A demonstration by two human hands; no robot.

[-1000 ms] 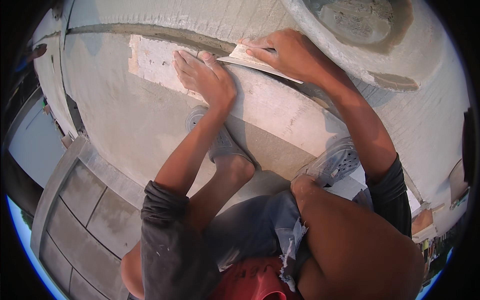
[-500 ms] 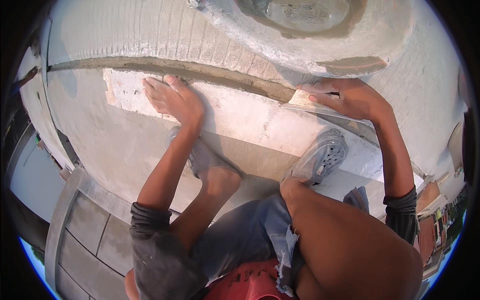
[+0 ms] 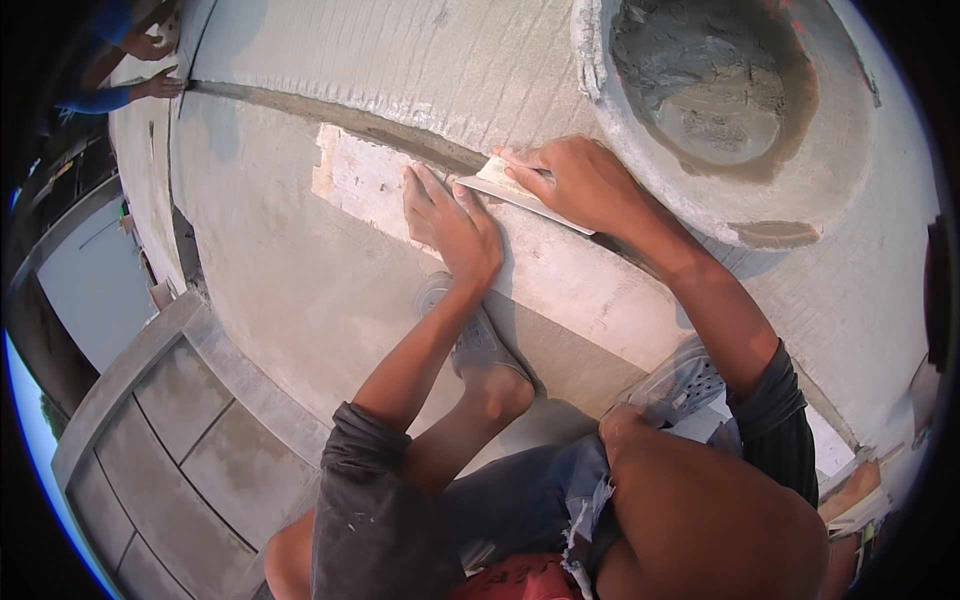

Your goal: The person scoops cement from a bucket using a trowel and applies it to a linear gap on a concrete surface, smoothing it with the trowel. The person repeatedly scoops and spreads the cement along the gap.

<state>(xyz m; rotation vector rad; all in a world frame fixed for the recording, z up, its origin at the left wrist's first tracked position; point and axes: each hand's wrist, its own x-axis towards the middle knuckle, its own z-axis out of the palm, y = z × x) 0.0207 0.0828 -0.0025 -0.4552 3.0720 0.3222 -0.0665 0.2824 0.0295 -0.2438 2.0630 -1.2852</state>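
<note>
My right hand (image 3: 572,178) grips a flat trowel (image 3: 527,203) with a pale handle, its blade along a recessed joint (image 3: 300,108) in the concrete surface. A long pale board (image 3: 590,300) lies beside the joint, below the trowel. My left hand (image 3: 447,222) rests on this board with fingers extended and loosely together, close to the trowel's left end. Beyond my right hand sits a concrete basin (image 3: 720,105) with grey, wet-looking mortar inside its hollow.
My feet in grey clogs (image 3: 470,345) are below the board. At top left, another person's hands (image 3: 158,85) and blue sleeves show by a crack. A framed panel of grey slabs (image 3: 185,400) lies at lower left; scraps of material (image 3: 855,490) sit at lower right.
Since half a second ago, the trowel in my right hand has slid left toward my left hand. The view has shifted, and the co-worker's hands now show at top left.
</note>
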